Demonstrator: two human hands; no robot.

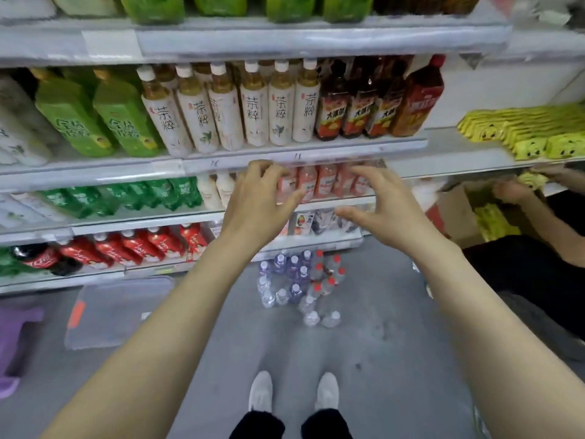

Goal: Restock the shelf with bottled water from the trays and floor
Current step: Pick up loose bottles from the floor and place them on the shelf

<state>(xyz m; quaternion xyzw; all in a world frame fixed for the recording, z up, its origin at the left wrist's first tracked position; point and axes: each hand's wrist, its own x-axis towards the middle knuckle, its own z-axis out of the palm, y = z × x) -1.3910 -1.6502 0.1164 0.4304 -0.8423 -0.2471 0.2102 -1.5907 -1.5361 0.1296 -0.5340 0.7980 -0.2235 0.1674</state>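
Observation:
Several clear water bottles (299,285), some with white caps and some with red caps, stand grouped on the grey floor close to the foot of the shelf unit (304,155). My left hand (258,198) and my right hand (381,201) are both stretched out in front of the shelf row of pink bottles (326,180). Their fingers are spread and loosely bent. Neither hand holds anything. The water bottles lie well below both hands.
The shelves hold green, white and brown drink bottles, with red cola bottles (126,247) lower left. A clear plastic tray (117,312) and a purple object (15,340) sit on the floor at left. Another person's hands (519,188) handle yellow packets (531,131) at right.

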